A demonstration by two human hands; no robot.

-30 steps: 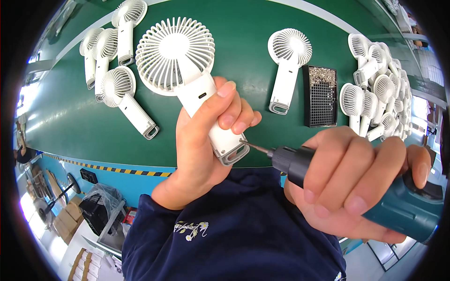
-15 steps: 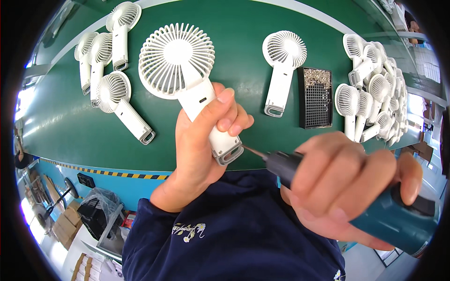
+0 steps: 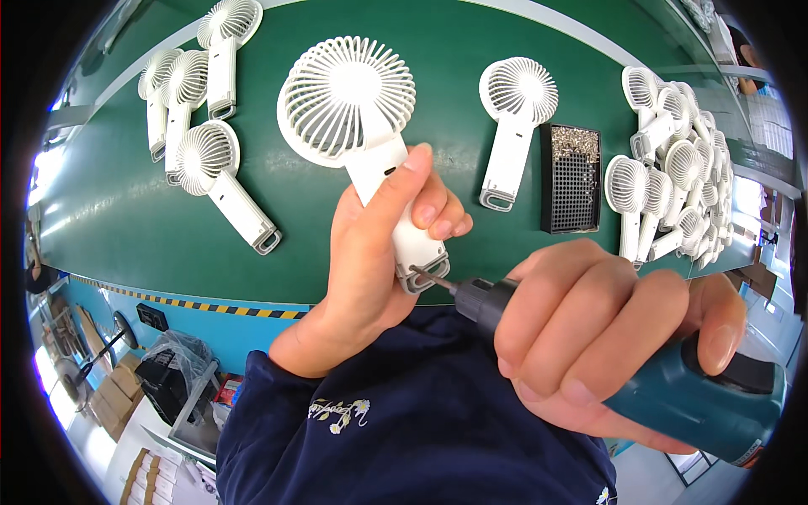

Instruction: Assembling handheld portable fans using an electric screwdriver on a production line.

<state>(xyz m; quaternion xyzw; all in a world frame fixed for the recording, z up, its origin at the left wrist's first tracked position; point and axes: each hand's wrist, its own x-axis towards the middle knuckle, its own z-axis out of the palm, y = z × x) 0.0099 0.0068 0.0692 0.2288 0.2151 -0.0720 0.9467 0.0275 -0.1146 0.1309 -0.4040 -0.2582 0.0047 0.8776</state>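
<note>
Over the tabletop (image 3: pixel 454 160), the left grip (image 3: pixel 366 244) holds a fan (image 3: pixel 353 84); the right grip (image 3: pixel 589 328), clasping a driver (image 3: pixel 703 404), has shifted its bit (image 3: pixel 433 279) to the fan's near-left corner, probably another fastening.

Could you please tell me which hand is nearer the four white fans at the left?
Left. The left hand, gripping another fan, is to the right of the four white fans; the right hand, holding a power screwdriver, is farther right.
</note>
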